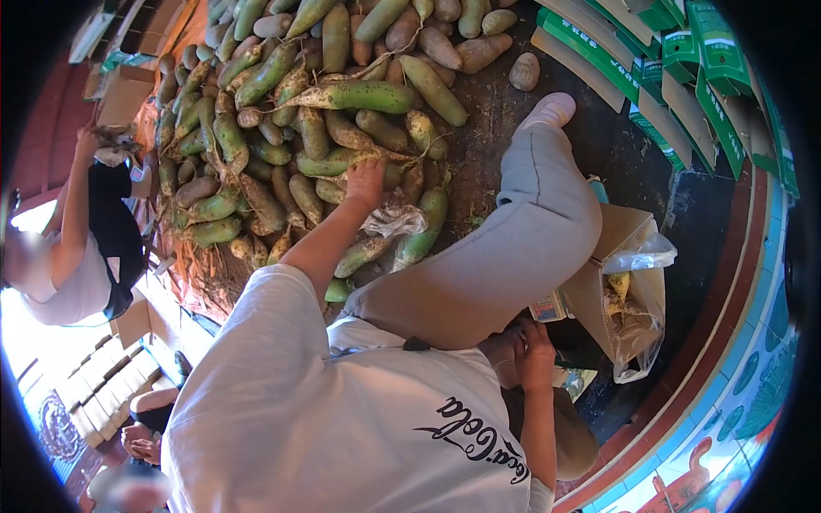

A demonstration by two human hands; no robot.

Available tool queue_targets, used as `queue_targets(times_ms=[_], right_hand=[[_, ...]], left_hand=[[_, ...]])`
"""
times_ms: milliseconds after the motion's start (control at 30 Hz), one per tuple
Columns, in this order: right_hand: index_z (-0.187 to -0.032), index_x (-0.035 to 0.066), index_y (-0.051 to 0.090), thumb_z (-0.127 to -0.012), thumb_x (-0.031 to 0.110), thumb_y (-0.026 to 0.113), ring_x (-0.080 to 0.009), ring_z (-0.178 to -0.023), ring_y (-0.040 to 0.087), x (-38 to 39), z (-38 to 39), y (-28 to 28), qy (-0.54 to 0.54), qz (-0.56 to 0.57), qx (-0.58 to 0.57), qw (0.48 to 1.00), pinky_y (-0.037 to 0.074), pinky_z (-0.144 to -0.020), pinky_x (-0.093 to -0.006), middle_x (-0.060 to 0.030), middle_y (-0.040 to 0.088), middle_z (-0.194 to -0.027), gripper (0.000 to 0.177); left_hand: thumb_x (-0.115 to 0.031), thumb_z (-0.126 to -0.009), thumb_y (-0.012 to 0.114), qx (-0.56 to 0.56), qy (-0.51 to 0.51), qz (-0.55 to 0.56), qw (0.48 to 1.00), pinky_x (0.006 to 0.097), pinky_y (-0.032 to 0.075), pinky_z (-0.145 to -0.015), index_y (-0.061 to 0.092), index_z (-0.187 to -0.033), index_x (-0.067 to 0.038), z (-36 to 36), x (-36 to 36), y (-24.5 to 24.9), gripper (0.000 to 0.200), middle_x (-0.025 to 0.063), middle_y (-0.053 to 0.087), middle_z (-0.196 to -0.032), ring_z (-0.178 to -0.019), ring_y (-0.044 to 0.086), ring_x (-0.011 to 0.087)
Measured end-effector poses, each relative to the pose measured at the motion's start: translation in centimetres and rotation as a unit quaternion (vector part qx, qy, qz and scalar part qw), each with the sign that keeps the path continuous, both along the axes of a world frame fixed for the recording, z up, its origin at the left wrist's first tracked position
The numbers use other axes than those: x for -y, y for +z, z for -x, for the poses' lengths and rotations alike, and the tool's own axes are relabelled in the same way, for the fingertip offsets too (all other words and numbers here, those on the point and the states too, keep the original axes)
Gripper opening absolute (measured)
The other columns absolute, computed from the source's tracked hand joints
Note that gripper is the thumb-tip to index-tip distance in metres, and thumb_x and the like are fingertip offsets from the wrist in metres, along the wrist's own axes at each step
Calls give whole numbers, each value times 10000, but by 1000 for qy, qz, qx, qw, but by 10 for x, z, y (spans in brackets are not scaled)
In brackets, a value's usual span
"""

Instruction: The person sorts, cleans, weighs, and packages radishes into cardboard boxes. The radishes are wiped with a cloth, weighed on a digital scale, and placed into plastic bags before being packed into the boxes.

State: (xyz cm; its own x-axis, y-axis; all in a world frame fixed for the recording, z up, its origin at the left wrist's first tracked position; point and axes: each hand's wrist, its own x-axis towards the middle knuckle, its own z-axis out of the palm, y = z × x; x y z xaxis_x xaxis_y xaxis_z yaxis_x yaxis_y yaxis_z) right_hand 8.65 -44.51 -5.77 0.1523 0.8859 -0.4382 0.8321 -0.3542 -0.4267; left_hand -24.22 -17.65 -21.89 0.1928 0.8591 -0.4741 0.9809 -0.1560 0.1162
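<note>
My left hand point(366, 181) reaches into a large heap of soil-marked green radishes point(312, 128). Its fingers are bent around the root end of one green radish point(329, 162). Crumpled clear plastic point(396, 220) lies beside that wrist, with another green radish point(432, 218) close by. Down by my bent legs, my right hand point(535, 344) has its fingers curled in against a dark brownish shape, and I cannot make out what they hold. Near it stands an open cardboard box point(594, 286) lined with a clear plastic bag point(654, 256); pale radishes point(617, 295) show inside.
Green printed cartons point(684, 94) stand at the upper right. One brown root point(524, 72) lies alone beside my pink shoe point(552, 109). At the left a person point(81, 231) works at the heap's edge; another person's hands point(141, 443) show lower left, near stacked boxes point(107, 385).
</note>
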Motion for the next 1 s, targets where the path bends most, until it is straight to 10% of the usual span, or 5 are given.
queue_targets(times_ms=[200,633,1000], right_hand=[[-1068,80,567,-721,92,644,-331,-943,546,0,-3,-12,26,16,7,1000,478,-771,-420,-145,566,-1021,356],[-1055,91,537,-728,74,640,-360,-955,523,-1,-8,-29,32,-22,-4,999,467,-764,-454,-144,564,-1046,344],[-980,8,581,-729,-1,568,-398,-886,570,6,-15,-41,26,-20,-14,999,480,-751,-432,-221,591,-961,251]], left_hand=[[-202,-602,692,-65,-161,44,984,387,382,-880,514,-1179,-169,3,30,17,605,88,490,-1161,-1093,453,270],[-313,-614,744,-55,-148,54,986,413,357,-934,469,-1180,-109,30,68,15,662,103,485,-1129,-1105,444,275],[-414,-609,748,-89,147,97,980,354,474,-841,308,-1231,2,94,55,14,868,186,590,-1026,-952,598,303]])
